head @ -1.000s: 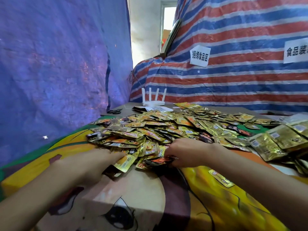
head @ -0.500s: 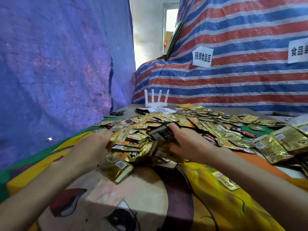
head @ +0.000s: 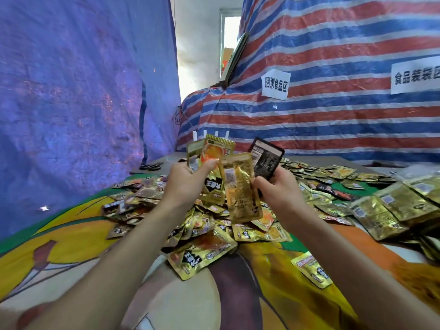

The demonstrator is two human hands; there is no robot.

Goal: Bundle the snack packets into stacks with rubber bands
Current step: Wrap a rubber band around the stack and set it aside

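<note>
Gathering up, above counter pile (head: pixel 214 231).
Pinching fanned gold packets (head: pixel 215 154) in left hand (head: pixel 187 185), gripping black packet (head: pixel 266 159) in right hand (head: pixel 278 192). Could drop some: fan uneven, hold loose.

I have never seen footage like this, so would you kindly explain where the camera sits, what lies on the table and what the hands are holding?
There is no machine here: a person works bare-handed, and the picture comes from a wide-angle camera worn on their head, looking forward and down. The left hand pinches a few gold packets, held upright. The right hand holds a black packet; a single gold packet hangs between the hands, and I cannot tell whose grip it is in. Below lies a loose pile of snack packets on a cartoon-print cloth, with larger gold pouches to the right and scissors at the far left. I see no rubber bands.
</note>
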